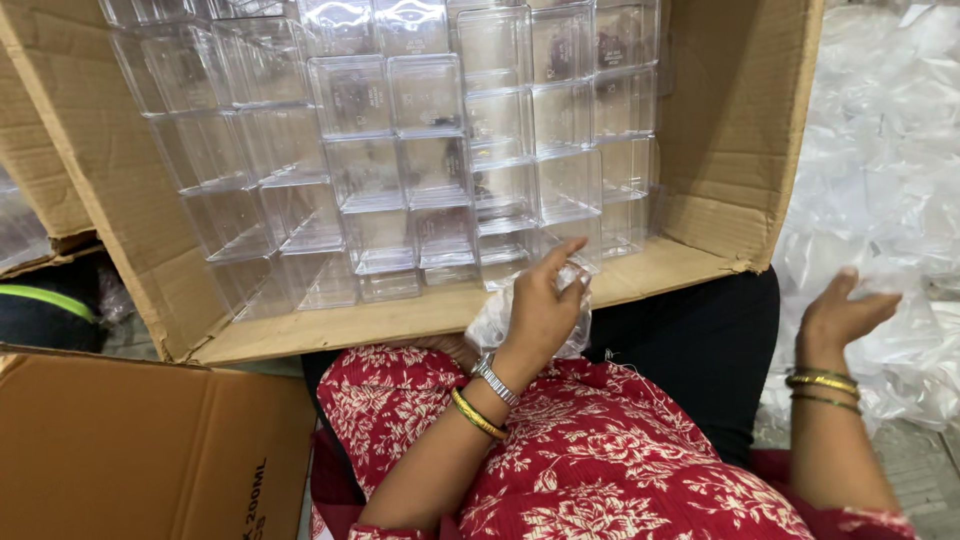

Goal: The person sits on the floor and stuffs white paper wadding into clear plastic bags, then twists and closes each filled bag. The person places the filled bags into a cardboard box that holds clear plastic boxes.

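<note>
Packing step: my left hand (540, 310) pinches a plastic-wrapped clear box (495, 320) at the carton's (735, 120) 6 o'clock; my right hand (840, 315), spread, reaches the plastic wrap (880, 170) at 3 o'clock. Placement seemingly needs a free slot.

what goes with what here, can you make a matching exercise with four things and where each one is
Things:
1. left hand
2. right hand
3. clear boxes
4. closed carton

Places:
a. stacked inside the open carton
b. bottom left corner
c. on a clear bag at the open carton's edge
d. raised beside the plastic pile

Pairs: 1-c, 2-d, 3-a, 4-b
</note>
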`<state>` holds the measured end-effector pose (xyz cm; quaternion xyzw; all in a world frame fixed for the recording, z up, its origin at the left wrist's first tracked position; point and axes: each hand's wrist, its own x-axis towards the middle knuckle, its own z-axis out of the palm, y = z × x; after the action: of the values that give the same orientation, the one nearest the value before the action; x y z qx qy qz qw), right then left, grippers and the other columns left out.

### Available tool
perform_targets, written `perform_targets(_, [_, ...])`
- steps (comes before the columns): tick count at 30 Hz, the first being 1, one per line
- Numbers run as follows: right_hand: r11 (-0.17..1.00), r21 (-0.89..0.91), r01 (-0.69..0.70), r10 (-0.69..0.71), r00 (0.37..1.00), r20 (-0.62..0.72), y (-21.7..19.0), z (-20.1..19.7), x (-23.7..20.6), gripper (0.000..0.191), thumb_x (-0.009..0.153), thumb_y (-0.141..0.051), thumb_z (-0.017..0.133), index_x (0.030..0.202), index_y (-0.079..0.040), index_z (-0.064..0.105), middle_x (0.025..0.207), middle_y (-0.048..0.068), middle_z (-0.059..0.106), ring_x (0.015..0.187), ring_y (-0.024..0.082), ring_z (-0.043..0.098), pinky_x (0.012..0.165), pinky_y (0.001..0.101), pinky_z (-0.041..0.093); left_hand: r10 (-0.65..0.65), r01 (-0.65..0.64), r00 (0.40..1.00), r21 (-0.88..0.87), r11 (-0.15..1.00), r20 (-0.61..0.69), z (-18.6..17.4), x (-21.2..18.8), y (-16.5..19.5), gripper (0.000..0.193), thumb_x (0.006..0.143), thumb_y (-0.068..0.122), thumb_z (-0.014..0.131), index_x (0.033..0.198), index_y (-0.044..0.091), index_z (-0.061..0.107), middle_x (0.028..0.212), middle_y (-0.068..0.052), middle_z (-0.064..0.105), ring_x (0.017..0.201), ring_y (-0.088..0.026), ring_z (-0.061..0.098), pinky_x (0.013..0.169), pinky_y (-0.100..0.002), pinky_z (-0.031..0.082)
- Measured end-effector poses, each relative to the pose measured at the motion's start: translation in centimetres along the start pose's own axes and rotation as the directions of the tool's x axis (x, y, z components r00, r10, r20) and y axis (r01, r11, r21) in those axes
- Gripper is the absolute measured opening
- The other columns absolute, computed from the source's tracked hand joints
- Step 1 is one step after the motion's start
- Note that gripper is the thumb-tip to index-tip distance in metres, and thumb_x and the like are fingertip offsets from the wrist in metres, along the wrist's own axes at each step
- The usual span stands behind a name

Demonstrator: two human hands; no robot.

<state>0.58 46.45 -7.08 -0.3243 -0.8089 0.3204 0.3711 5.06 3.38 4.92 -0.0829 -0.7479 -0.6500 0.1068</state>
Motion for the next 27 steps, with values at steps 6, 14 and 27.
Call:
perform_targets(6, [0.989,-0.100,0.110,-0.108,0.994,0.022,-3.4,0.3,3.1,0.069,0.100,-0.021,0.079,0.146,0.008,0.037,0.150,0.037,0.030,0.141,0.048,0.027,0.120,0.0537,0.023,-0.105,0.116,0.991,-0.142,0.983,0.078,0.2,-0.3,-1.3,0.053,0.086,-0.012,0.060,0.134,0.009,0.066,0.109,-0.010,0.079,0.089,-0.017,0.073,0.076,-0.030,0.059])
perform_targets(14, [0.605,0.710,-0.361,-0.456,0.574,0.680,-17.0,-1.0,-13.1,0.021,0.102,0.003,0.066,0.121,-0.004,0.064,0.108,0.005,0.069,0.094,0.014,0.069,0.088,0.0253,0.060,0.009,0.023,0.989,-0.206,0.978,0.151,0.5,-0.6,-1.9,0.060,0.087,-0.010,0.060,0.143,0.012,0.060,0.115,-0.010,0.077,0.088,-0.022,0.074,0.081,-0.035,0.063])
perform_targets(27, [0.486,0.505,-0.713,-0.345,0.374,0.861,-21.0,-2.0,-16.2,0.018,0.098,0.008,0.066,0.113,-0.001,0.063,0.111,0.016,0.075,0.088,0.016,0.069,0.070,0.0228,0.054,0.080,-0.090,0.993,-0.126,0.988,-0.084,-2.0,-0.9,-1.7,0.023,0.091,0.016,0.076,0.112,0.006,0.072,0.101,-0.011,0.077,0.092,-0.017,0.076,0.083,-0.032,0.060])
